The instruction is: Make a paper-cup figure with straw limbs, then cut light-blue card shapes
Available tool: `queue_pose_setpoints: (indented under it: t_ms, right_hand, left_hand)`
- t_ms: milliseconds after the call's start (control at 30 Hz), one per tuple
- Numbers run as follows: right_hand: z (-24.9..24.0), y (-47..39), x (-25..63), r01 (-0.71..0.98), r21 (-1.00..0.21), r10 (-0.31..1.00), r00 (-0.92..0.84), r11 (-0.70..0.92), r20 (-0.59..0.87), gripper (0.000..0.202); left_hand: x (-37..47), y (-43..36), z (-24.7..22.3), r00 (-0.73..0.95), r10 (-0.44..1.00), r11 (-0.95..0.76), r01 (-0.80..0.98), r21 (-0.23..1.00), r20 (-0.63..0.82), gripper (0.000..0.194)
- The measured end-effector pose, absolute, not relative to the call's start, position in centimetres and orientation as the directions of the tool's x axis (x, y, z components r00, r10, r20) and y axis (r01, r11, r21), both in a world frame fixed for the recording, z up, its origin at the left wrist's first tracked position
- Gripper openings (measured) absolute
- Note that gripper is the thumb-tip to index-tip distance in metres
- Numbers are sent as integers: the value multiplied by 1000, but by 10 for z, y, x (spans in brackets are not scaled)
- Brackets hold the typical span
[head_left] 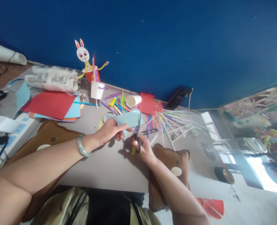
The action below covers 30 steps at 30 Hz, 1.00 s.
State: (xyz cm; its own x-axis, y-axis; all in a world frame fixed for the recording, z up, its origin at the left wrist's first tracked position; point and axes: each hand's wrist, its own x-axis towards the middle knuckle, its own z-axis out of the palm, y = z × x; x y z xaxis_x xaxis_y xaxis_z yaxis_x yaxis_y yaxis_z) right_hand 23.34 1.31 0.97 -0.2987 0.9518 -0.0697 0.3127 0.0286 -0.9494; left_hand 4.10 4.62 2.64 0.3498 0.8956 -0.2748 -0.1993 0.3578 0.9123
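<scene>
My left hand (pixel 112 129) is closed on a light blue strip of paper (pixel 126 118), held above the table. In my right hand (pixel 143 148) is a pair of dark-handled scissors (pixel 138 137), its blades pointing up at the paper's right end. Whether the blades have cut into the paper I cannot tell. Behind the paper lie a white paper cup (pixel 133 101) on its side, a cut piece of red paper (pixel 150 103) and many coloured drinking straws (pixel 123 101).
A rabbit figure (pixel 83 54) in a red cup stands by the blue wall, near a white cup (pixel 97 90). Red paper (pixel 50 104) and stacked cups (pixel 51 82) lie left. Brown cushions (pixel 171 156) are under my forearms. A clear jar (pixel 251 145) lies right.
</scene>
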Motion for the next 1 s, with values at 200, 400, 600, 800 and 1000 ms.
queue_pose_setpoints:
  t_ms: [200, 400, 600, 800, 1000]
  right_hand:
    - [10, 13, 234, 320, -947, 955, -286, 22, -74, 64]
    - [11, 13, 234, 339, -940, 958, -276, 25, -74, 64]
    - [9, 13, 233, 343, -939, 962, -262, 21, -74, 64]
    - [7, 14, 234, 322, -946, 962, -266, 26, -65, 58]
    - [7, 14, 235, 340, -940, 958, -282, 42, -60, 58]
  left_hand:
    - [40, 47, 25, 360, 894, 352, -202, 914, -265, 33]
    - [39, 48, 28, 365, 897, 338, -209, 917, -248, 34]
    - [38, 48, 27, 364, 900, 338, -239, 910, -239, 34]
    - [34, 52, 24, 376, 909, 295, -276, 915, -180, 30]
    - [32, 53, 25, 351, 928, 236, -290, 928, -127, 25]
